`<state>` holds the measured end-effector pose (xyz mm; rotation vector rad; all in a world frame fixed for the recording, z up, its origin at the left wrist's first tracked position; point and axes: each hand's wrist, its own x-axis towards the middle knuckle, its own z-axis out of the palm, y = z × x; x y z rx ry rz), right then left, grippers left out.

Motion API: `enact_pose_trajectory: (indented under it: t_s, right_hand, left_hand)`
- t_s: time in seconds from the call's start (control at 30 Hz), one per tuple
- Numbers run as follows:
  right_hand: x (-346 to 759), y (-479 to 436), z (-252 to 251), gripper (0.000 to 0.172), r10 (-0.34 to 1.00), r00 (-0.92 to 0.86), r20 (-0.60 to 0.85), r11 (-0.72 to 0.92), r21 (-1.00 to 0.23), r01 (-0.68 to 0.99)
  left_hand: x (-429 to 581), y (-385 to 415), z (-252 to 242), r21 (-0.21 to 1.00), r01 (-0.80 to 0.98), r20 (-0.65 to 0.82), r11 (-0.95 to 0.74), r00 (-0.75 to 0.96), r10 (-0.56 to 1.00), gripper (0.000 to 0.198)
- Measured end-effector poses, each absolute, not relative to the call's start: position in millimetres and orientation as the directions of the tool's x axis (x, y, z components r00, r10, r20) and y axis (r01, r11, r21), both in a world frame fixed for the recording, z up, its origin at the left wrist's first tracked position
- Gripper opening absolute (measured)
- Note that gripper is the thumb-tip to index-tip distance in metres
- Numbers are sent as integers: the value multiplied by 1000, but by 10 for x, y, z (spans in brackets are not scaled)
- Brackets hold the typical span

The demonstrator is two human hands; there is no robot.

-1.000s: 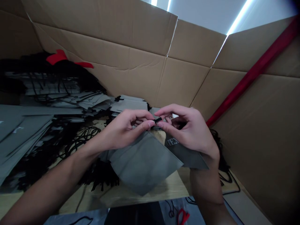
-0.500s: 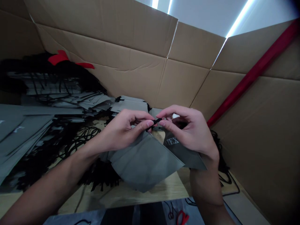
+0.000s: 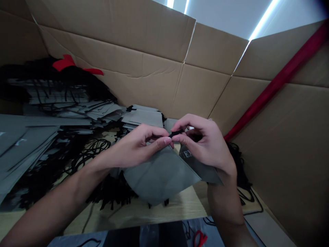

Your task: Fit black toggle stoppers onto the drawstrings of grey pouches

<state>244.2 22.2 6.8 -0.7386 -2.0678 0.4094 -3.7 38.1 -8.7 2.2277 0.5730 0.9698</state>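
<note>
My left hand (image 3: 144,145) pinches thumb and forefinger at the corner of a grey cloth drawstring pouch (image 3: 161,175), which hangs below it. Close against it, my right hand (image 3: 205,142) grips a short length of black drawstring cord (image 3: 177,133) between thumb and fingertips. The fingertips of both hands nearly touch. Under my right palm hangs a darker grey piece (image 3: 205,171) with white lettering, partly covered by the hand. I cannot tell whether it belongs to the same pouch.
Grey pouches (image 3: 25,144) with black cords are piled at left, and a smaller stack (image 3: 144,116) stands behind my hands. Red cloth (image 3: 64,63) tops the far pile. Cardboard walls (image 3: 115,44) enclose the wooden table (image 3: 180,209). Red-handled scissors (image 3: 199,238) lie at the front.
Both hands remain together with the pouch. My right fingers have shifted slightly along the black cord, and the pouch hangs a little higher.
</note>
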Motion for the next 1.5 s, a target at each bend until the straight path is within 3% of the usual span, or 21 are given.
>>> enact_pose_trajectory:
  t_s: [0.2,0.47,0.6,0.67,0.77,0.87,1.03,1.2,1.33,1.5]
  right_hand:
    - [2388,259,65,14,602,-471,645,795,-543,271]
    - [2366,208,63,30,695,-460,553,648,-759,65]
    - [2394,156,90,43,734,-382,562,635,-768,91]
    - [2432,144,102,39,738,-324,592,641,-765,65]
    - [2485,147,105,18,737,-316,598,614,-787,-57]
    - [2487,147,99,28,752,-352,557,554,-824,-121]
    - [2444,135,116,31,747,-356,562,566,-818,-103]
    - [2468,160,124,25,670,-332,663,689,-723,-52]
    - [2457,195,85,34,657,-271,703,739,-672,49]
    - [2415,231,45,38,644,-289,709,750,-659,56]
  left_hand:
    - [-13,350,-122,677,142,509,-722,619,598,39]
    - [13,179,-79,628,-28,617,-778,627,476,33]
    - [-22,148,-58,681,39,573,-731,593,566,37]
    - [-26,170,-67,702,102,541,-705,567,621,31]
    - [6,223,-107,715,144,526,-684,535,662,27]
    - [58,252,-140,726,136,529,-674,514,675,29]
    - [106,238,-124,786,94,527,-610,413,743,34]
    - [128,228,-110,866,27,466,-499,319,825,37]
    - [144,220,-119,846,20,508,-533,272,817,35]
    - [142,216,-132,820,-23,551,-572,306,777,34]
